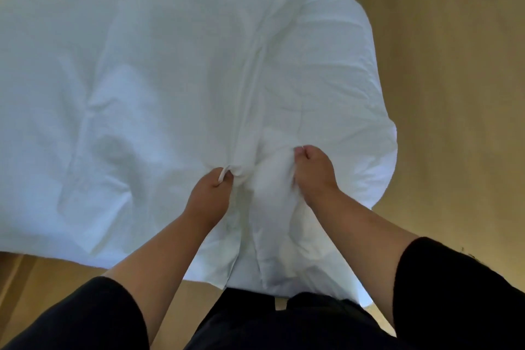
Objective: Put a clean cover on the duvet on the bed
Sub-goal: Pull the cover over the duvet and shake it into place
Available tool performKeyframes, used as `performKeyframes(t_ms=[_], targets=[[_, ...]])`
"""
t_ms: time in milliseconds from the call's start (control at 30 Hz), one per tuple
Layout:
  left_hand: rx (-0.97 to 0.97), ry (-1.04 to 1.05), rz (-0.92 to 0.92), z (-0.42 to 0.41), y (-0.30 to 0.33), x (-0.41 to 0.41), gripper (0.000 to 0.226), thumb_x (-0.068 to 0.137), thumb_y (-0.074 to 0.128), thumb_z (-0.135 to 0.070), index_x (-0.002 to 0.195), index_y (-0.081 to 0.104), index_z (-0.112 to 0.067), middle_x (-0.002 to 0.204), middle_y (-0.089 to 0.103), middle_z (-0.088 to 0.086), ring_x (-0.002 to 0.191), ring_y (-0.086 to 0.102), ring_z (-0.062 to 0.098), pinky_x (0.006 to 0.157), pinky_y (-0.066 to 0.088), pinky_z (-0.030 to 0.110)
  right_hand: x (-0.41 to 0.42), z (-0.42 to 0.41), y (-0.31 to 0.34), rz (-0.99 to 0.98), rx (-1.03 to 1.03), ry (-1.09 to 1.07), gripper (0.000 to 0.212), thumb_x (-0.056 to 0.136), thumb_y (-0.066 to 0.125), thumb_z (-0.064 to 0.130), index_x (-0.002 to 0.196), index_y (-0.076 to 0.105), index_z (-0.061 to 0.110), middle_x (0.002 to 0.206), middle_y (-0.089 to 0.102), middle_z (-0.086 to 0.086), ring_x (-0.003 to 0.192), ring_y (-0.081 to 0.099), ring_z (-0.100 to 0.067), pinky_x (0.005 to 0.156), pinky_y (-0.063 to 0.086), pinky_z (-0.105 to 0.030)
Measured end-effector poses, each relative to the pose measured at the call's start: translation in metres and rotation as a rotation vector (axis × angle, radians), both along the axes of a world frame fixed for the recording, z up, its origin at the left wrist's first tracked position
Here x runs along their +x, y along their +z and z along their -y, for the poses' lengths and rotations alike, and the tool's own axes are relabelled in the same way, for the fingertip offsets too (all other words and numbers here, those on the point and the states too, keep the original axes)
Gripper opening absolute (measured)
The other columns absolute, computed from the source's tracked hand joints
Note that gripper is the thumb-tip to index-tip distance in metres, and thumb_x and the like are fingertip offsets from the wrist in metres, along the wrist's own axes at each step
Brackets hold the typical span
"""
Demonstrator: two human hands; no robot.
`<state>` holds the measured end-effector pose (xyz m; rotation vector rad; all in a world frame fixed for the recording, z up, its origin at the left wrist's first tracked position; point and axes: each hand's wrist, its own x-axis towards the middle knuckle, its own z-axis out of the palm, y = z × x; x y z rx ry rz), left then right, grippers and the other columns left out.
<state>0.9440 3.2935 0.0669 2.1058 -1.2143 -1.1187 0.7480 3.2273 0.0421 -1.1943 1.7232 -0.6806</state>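
- Two hands work at the near end of a big white mass of bedding – the left hand and the right hand, both reaching forward from black sleeves.
- Left hand: fingers curled tight, pinching a small bunch of the white cover; a narrow fold of cloth pokes up between thumb and forefinger.
- Right hand: also clenched on white fabric, thumb and fingertips gripping a gathered ridge just to the right of the central seam.
- Between the two hands the cloth puckers into a deep crease, and a long fold line runs away from them up the middle of the bedding.
- Left of that line the cover lies wide and mostly flat, with soft wrinkles; right of it sits a puffier white layer, the duvet, its rounded edge hanging out over the floor.
- Whether the duvet is partly inside the cover here I cannot tell – all of it is the same white.
- Near edge of the fabric drapes down against the person's dark trousers.
- Pale wooden floor shows on the right and at lower left.
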Motion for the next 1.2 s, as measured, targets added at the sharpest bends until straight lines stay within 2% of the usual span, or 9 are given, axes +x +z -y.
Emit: performKeyframes(t_ms=[233, 333, 433, 533, 733, 867, 1000, 1067, 1200], targets=[[-0.083, 0.210, -0.475, 0.011, 0.006, 0.015, 0.035, 0.089, 0.064, -0.053, 0.111, 0.069, -0.027, 0.110, 0.073, -0.006, 0.105, 0.068, 0.011, 0.091, 0.050, 0.030, 0.057, 0.091, 0.044, 0.195, -0.222, 0.109, 0.017, 0.105, 0.049, 0.027, 0.101, 0.065, 0.023, 0.097, 0.064, 0.010, 0.090, 0.060, -0.004, 0.084, 0.041, -0.021], [-0.033, 0.159, -0.317, 0.013, -0.005, 0.020, 0.037, 0.077, 0.076, -0.047, 0.109, 0.071, -0.030, 0.103, 0.075, -0.008, 0.098, 0.071, 0.014, 0.089, 0.056, 0.038, 0.064, 0.070, -0.006, 0.134, -0.010, 0.408, 0.063, 0.102, 0.053, 0.042, 0.157, 0.031, 0.020, 0.162, 0.033, 0.004, 0.149, 0.029, -0.012, 0.121, 0.021, -0.028], [0.030, 0.294, -0.269, 0.020, -0.025, 0.032, 0.012, 0.089, 0.069, -0.037, 0.100, 0.069, -0.031, 0.097, 0.073, -0.008, 0.096, 0.070, 0.018, 0.088, 0.057, 0.042, 0.075, 0.048, -0.068, -0.145, 0.049, 0.665, 0.103, 0.088, 0.062, 0.062, 0.163, 0.003, 0.021, 0.170, 0.005, 0.003, 0.156, 0.005, -0.016, 0.125, 0.006, -0.055], [0.049, 0.429, -0.420, 0.028, -0.038, 0.033, 0.016, 0.097, 0.061, -0.034, 0.082, 0.067, -0.032, 0.087, 0.072, -0.006, 0.089, 0.068, 0.018, 0.082, 0.055, 0.035, 0.083, 0.035, -0.110, -0.366, 0.010, 0.677, 0.120, 0.081, 0.072, 0.062, 0.162, -0.005, 0.019, 0.170, -0.001, 0.000, 0.156, 0.003, -0.018, 0.124, 0.017, -0.053], [-0.005, 0.361, -0.562, 0.030, -0.050, 0.038, 0.023, 0.100, 0.057, -0.034, 0.086, 0.075, -0.030, 0.088, 0.077, -0.004, 0.089, 0.073, 0.014, 0.077, 0.055, 0.027, 0.107, 0.042, -0.146, -0.525, -0.030, 0.489, 0.037, 0.101, 0.052, 0.037, 0.133, 0.057, 0.019, 0.130, 0.061, -0.007, 0.123, 0.056, -0.031, 0.097, 0.043, -0.038], [0.050, 0.249, -0.598, 0.032, -0.051, 0.043, 0.021, 0.096, 0.059, -0.042, 0.100, 0.074, -0.028, 0.096, 0.077, -0.003, 0.094, 0.073, 0.018, 0.084, 0.057, 0.033, 0.135, 0.075, -0.116, 0.022, 0.066, 0.321, 0.023, 0.105, 0.046, 0.016, 0.121, 0.062, 0.010, 0.113, 0.067, -0.010, 0.105, 0.063, -0.027, 0.090, 0.047, -0.031], [-0.003, 0.568, -0.739, 0.049, -0.065, 0.064, 0.029, 0.095, 0.062, -0.037, 0.117, 0.069, -0.019, 0.103, 0.077, -0.001, 0.094, 0.074, 0.016, 0.072, 0.057, 0.025, 0.167, 0.144, -0.070, 0.801, 0.224, -0.002, 0.025, 0.106, 0.040, 0.012, 0.100, 0.064, 0.010, 0.078, 0.071, 0.000, 0.076, 0.068, -0.014, 0.075, 0.055, -0.028], [-0.071, 0.546, -0.719, 0.054, -0.080, 0.081, 0.028, 0.091, 0.070, -0.029, 0.117, 0.069, -0.018, 0.106, 0.076, 0.002, 0.098, 0.073, 0.020, 0.078, 0.057, 0.031, 0.175, 0.155, -0.073, 0.520, 0.195, 0.183, 0.021, 0.105, 0.043, 0.002, 0.107, 0.063, 0.005, 0.078, 0.072, 0.006, 0.075, 0.067, -0.007, 0.070, 0.053, -0.022], [0.072, 0.161, -0.172, 0.058, -0.123, 0.106, 0.042, 0.075, 0.079, -0.023, 0.112, 0.058, -0.022, 0.100, 0.068, -0.005, 0.097, 0.067, 0.018, 0.077, 0.052, 0.031, 0.172, 0.132, -0.135, -0.026, 0.129, 0.777, 0.044, 0.102, 0.051, 0.000, 0.145, 0.043, -0.005, 0.148, 0.049, -0.020, 0.136, 0.047, -0.032, 0.098, 0.037, -0.016]])
